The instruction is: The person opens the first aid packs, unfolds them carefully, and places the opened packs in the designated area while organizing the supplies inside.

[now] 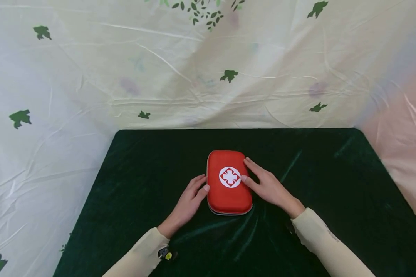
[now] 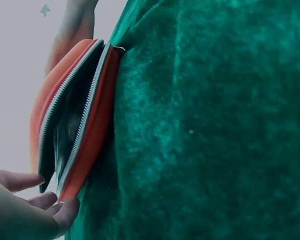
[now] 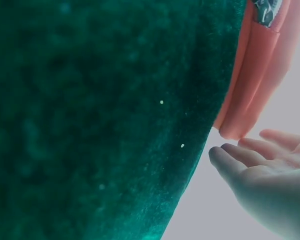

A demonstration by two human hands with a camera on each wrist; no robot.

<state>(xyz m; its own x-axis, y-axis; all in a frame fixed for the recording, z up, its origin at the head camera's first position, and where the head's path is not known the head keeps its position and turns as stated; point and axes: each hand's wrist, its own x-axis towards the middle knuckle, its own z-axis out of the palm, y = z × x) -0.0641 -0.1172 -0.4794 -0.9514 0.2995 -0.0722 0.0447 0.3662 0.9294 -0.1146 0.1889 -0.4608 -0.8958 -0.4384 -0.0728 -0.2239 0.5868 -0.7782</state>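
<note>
The red case (image 1: 225,198) lies mid-worktop (image 1: 145,161), its zip (image 2: 85,116) parted on the left. The left hand (image 1: 187,202) has fingers spread across that gap, the right hand (image 1: 272,186) fingers spread along the right side, neither pinching. They seem to be steadying it; raising the lid (image 1: 228,157) would call for holding the base (image 2: 97,135).

Both sleeves (image 1: 138,256) are cream, the right faintly marked, a dark yellow-spotted device (image 1: 163,253) at the left cuff (image 1: 161,237)

Dark green tablecloth (image 1: 332,181), pale leaf-printed backdrop (image 1: 90,69)
</note>
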